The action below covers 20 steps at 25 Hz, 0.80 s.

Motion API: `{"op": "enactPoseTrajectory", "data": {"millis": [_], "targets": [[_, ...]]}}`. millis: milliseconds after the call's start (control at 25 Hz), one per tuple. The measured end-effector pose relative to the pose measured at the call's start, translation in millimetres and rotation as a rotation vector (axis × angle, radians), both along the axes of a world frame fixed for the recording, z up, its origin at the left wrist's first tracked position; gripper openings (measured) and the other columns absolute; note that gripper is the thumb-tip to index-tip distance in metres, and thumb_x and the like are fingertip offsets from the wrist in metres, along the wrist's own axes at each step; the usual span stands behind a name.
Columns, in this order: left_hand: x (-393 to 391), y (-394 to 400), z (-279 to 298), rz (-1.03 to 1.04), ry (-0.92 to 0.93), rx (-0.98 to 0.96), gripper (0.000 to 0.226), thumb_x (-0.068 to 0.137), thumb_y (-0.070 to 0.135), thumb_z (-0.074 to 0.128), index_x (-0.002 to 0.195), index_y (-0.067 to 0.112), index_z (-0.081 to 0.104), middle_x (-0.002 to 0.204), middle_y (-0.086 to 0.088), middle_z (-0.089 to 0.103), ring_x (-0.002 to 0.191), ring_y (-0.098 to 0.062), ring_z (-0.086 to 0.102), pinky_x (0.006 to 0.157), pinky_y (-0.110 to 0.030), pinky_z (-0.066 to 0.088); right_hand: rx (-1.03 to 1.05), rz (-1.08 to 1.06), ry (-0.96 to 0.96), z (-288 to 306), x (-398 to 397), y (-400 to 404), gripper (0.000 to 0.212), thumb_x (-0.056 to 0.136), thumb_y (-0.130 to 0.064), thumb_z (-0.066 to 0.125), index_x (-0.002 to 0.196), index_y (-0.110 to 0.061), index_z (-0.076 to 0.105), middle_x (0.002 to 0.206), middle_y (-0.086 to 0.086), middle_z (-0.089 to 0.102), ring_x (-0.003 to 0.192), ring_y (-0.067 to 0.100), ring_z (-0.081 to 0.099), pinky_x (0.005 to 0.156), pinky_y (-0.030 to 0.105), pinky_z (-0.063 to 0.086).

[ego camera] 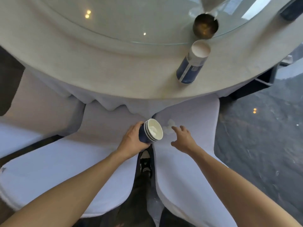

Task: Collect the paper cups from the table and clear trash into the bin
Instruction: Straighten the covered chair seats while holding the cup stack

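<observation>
My left hand grips a stack of nested blue paper cups, tilted with the white mouth facing up and right; a crumpled white tissue lies inside the top cup. My right hand is open, fingers stretched toward a crumpled white tissue lying on the seat of a white-covered chair; the fingertips are just beside it. On the table stands another tall stack of blue paper cups, upright near the edge.
A dark metal cup stands on the round glass turntable. Two white-covered chairs flank me, the left chair and the right one, with my shoe in the gap. Dark patterned floor lies to the right.
</observation>
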<state>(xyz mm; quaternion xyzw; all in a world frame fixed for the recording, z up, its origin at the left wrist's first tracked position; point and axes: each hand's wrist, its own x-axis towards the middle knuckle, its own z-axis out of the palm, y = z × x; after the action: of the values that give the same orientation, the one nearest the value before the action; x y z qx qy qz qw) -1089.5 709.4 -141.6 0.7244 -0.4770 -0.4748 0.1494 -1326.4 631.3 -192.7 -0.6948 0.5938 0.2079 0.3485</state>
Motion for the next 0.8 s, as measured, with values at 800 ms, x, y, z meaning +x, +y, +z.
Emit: {"op": "enactPoseTrajectory", "data": {"millis": [800], "targets": [[-15.9,-10.4,-34.1,0.026,-0.303,-0.051,0.087,0.067,0.036,0.092,0.142,0.021,0.049,0.133,-0.007,0.060,0.119,-0.030,0.061,0.093,-0.043,0.053,0.123,-0.265,-0.176,-61.3,-1.6,-4.7,0.027,0.094,-0.030,0.056,0.114,-0.012,0.055,0.109,0.009,0.065,0.094,0.032,0.062,0.074,0.035,0.046]]}}
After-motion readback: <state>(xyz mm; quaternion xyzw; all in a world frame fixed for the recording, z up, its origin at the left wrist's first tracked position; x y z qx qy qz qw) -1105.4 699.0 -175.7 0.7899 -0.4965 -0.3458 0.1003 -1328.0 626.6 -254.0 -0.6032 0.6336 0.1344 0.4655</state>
